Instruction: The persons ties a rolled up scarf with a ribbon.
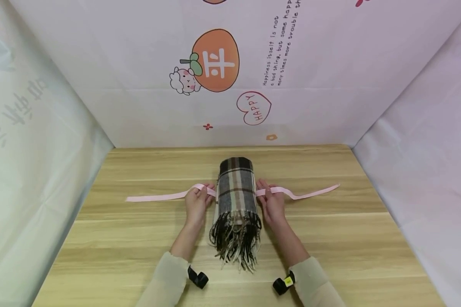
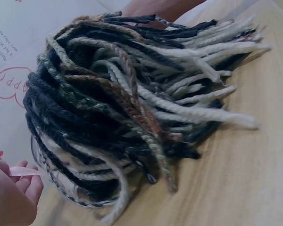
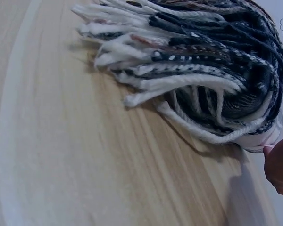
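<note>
A rolled plaid scarf (image 1: 236,187) in grey, black, white and brown lies lengthwise on the table, its fringe (image 1: 238,243) spread toward the person. A pink ribbon (image 1: 155,198) comes out from both sides of the roll; the part beneath is hidden. At the scarf's left side, the left hand (image 1: 197,204) pinches the ribbon between thumb and fingers. On the other side the right hand (image 1: 272,204) holds the ribbon likewise, thumb on top. Fringe strands (image 2: 132,103) fill the left wrist view, the hand at its lower left. Only part of the right hand (image 3: 279,167) shows in its wrist view.
The wood-grain table (image 1: 119,247) reaches back to a white printed backdrop (image 1: 138,85). White sheets (image 1: 418,162) hang at both sides. The ribbon's loose ends stretch outward over the tabletop. Black straps (image 1: 198,278) circle both sleeves.
</note>
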The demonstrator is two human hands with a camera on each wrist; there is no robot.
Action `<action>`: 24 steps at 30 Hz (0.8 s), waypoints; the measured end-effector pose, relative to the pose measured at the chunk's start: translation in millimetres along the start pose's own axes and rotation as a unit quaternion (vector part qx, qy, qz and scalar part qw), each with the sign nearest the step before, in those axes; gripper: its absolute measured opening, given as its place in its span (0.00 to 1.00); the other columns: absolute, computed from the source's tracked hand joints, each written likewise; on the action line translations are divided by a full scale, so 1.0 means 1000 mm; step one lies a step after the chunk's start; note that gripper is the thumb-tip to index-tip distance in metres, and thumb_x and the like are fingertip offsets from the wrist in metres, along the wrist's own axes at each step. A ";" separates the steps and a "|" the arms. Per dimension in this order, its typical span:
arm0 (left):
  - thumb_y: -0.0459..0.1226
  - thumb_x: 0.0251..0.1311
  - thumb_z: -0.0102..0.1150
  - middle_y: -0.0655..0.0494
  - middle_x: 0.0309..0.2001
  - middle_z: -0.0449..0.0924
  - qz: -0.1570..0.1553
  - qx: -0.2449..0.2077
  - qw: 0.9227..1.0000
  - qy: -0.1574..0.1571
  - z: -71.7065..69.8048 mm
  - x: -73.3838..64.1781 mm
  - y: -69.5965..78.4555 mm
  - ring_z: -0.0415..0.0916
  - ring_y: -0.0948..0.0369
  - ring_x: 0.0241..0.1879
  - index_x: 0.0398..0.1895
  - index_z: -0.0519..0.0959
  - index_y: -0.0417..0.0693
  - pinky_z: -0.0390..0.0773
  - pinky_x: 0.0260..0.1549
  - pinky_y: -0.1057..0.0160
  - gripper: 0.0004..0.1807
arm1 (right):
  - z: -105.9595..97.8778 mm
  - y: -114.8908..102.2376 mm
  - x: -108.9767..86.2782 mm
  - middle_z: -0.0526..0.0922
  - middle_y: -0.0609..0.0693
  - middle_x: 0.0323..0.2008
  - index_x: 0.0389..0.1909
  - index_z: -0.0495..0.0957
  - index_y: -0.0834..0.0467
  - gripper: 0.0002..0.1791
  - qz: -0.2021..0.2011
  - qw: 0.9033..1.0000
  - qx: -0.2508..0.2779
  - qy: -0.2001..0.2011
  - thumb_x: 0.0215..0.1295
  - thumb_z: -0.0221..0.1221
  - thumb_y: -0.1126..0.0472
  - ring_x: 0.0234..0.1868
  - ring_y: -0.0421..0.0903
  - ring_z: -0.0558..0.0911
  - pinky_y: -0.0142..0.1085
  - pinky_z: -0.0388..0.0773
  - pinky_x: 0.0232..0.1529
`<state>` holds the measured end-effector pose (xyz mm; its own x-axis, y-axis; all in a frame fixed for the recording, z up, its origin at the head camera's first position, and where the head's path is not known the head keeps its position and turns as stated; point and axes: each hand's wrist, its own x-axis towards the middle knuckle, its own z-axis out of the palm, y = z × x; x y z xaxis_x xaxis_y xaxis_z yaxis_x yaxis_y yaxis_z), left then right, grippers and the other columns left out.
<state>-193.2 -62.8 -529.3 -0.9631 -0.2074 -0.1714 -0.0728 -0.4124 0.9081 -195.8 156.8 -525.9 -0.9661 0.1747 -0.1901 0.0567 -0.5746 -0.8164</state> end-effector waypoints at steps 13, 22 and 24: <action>0.32 0.74 0.50 0.31 0.52 0.81 0.083 0.087 0.992 -0.026 0.012 0.000 0.005 0.80 0.43 0.56 0.52 0.79 0.26 0.83 0.41 0.71 0.15 | 0.003 -0.008 0.002 0.89 0.54 0.32 0.53 0.73 0.79 0.18 -0.041 0.992 -0.051 0.109 0.74 0.54 0.66 0.35 0.42 0.90 0.33 0.86 0.39; 0.32 0.74 0.49 0.33 0.50 0.83 0.081 0.117 0.989 -0.032 0.018 0.001 0.012 0.82 0.44 0.54 0.54 0.78 0.25 0.82 0.35 0.74 0.16 | 0.010 -0.013 0.001 0.90 0.54 0.31 0.43 0.77 0.71 0.08 -0.048 0.994 -0.037 0.094 0.71 0.58 0.68 0.37 0.47 0.90 0.35 0.86 0.42; 0.31 0.73 0.50 0.31 0.49 0.83 0.082 0.116 0.989 -0.034 0.018 0.001 0.013 0.82 0.43 0.53 0.52 0.78 0.25 0.82 0.34 0.74 0.16 | 0.012 -0.014 0.000 0.90 0.51 0.30 0.47 0.78 0.73 0.11 -0.056 0.994 -0.039 0.088 0.71 0.58 0.67 0.38 0.46 0.90 0.34 0.85 0.44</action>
<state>-200.2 -52.3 -511.1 -0.9816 -0.1907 0.0049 0.0362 -0.1610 0.9863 -199.8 154.7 -508.1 -0.9092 0.3743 -0.1822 -0.0225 -0.4811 -0.8764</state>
